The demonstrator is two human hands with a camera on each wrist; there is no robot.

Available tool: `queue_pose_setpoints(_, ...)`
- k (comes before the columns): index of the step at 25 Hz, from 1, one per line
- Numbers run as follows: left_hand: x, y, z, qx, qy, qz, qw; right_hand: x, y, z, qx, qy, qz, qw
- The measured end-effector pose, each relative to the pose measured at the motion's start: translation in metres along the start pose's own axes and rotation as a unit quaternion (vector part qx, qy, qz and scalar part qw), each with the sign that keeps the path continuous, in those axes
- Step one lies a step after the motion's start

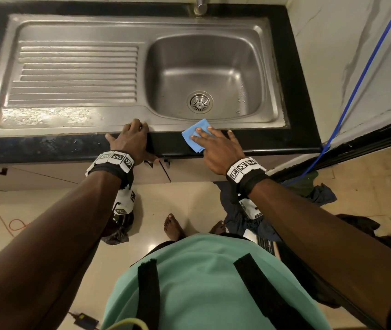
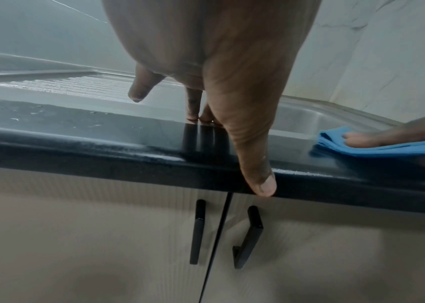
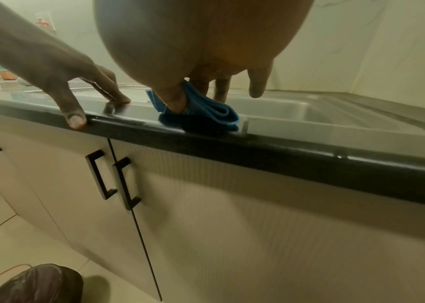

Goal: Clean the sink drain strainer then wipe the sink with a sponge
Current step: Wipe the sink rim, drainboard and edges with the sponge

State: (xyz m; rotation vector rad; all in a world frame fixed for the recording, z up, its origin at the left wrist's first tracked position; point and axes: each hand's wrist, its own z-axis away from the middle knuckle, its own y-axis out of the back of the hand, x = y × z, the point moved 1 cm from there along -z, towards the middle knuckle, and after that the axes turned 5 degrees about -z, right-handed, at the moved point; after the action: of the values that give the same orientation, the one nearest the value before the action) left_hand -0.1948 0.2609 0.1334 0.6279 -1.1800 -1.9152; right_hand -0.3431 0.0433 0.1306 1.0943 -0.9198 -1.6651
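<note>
The steel sink (image 1: 270,67) has its round strainer (image 1: 199,102) seated in the drain of the basin. A folded blue cloth sponge (image 1: 191,139) (image 2: 377,149) (image 3: 206,108) lies on the black counter's front strip, just in front of the basin. My right hand (image 1: 213,144) (image 3: 206,61) presses flat on it, fingers spread and straight, thumb against its left fold. My left hand (image 1: 131,136) (image 2: 222,102) rests to the left of the cloth, fingertips on the sink's front rim and thumb hanging over the counter edge. It holds nothing.
A ribbed drainboard (image 1: 75,72) fills the sink's left half, and the tap base (image 1: 200,7) stands behind the basin. Cabinet doors with black handles (image 2: 197,231) are under the black counter (image 1: 273,139). A dark bag (image 3: 37,285), clothes (image 1: 318,194) and cords lie on the floor.
</note>
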Motion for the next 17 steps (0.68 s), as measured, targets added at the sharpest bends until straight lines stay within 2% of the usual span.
queue_pose_setpoints(5, 0.003, 0.004, 0.001, -0.011, 0.007, -0.011, 1.0, 0.034, -0.005, 0.029, 0.028, -0.012, -0.013, 0.999)
queue_pose_setpoints(8, 0.003, 0.003, 0.001, -0.011, 0.011, -0.017, 1.0, 0.04, -0.019, 0.047, 0.069, -0.013, -0.014, 0.997)
queue_pose_setpoints(10, 0.003, 0.0, -0.002, -0.006, 0.014, -0.025, 1.0, 0.034, -0.026, 0.052, 0.129, 0.034, -0.005, 0.991)
queue_pose_setpoints(12, 0.004, -0.001, -0.002, -0.008, 0.018, -0.028, 0.999, 0.028, -0.03, 0.049, 0.199, 0.117, 0.035, 0.973)
queue_pose_setpoints(13, 0.003, -0.003, -0.003, -0.007, 0.017, -0.03, 0.999, 0.023, -0.03, 0.047, 0.21, 0.133, 0.048, 0.968)
queue_pose_setpoints(17, 0.003, -0.005, -0.005, -0.006, 0.025, -0.037, 0.999, 0.004, -0.027, 0.023, 0.051, 0.102, -0.053, 0.992)
